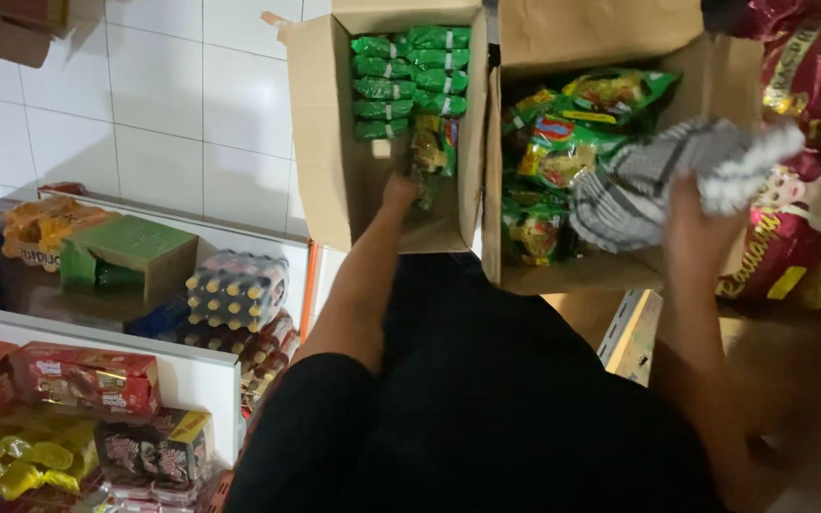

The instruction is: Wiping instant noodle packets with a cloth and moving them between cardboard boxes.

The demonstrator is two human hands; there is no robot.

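At the far left, shelves point(197, 366) hold red snack boxes point(87, 378), a green carton point(130, 249) and a shrink-wrapped pack of small bottles point(237, 290). Next comes an open cardboard box point(330, 142) with rows of green packets point(409, 81) at its far end; the left hand point(399, 193) reaches inside, its fingers grasping a greenish packet point(429, 152) (the grip itself is blurred). Just beside it, a second box point(715, 66) is filled with green-and-yellow noodle packs point(563, 142). The right hand point(700, 233) is clenched on a checked cloth point(658, 176) over that box. Dark red bags point(810, 104) fill the right edge.
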